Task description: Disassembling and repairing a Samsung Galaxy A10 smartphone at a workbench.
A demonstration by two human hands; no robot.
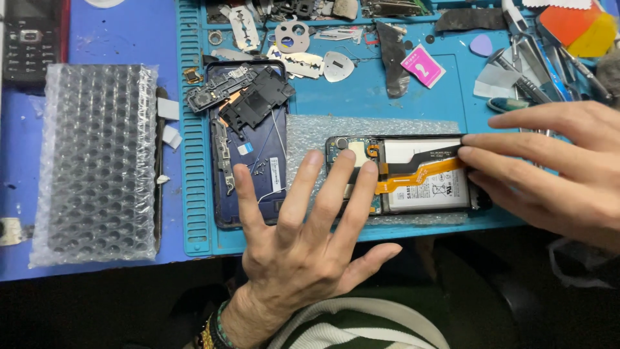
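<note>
Now, from the head view, the opened phone (413,174) lies near the front edge of the blue mat (361,97). The left hand (303,239), fingers spread apart, presses its left end; the right hand (555,168), fingers together, touches its right end. A dark back cover (248,161) lies just left.

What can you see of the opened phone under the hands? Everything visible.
The opened phone lies flat, lengthwise left to right, on a bubble-wrap sheet over the blue work mat. Its back is off: a white battery fills the middle, orange and black flex cables cross it, and a circuit board sits at the left end. The left hand presses fingertips on the board end; the right hand touches the right end.
</note>
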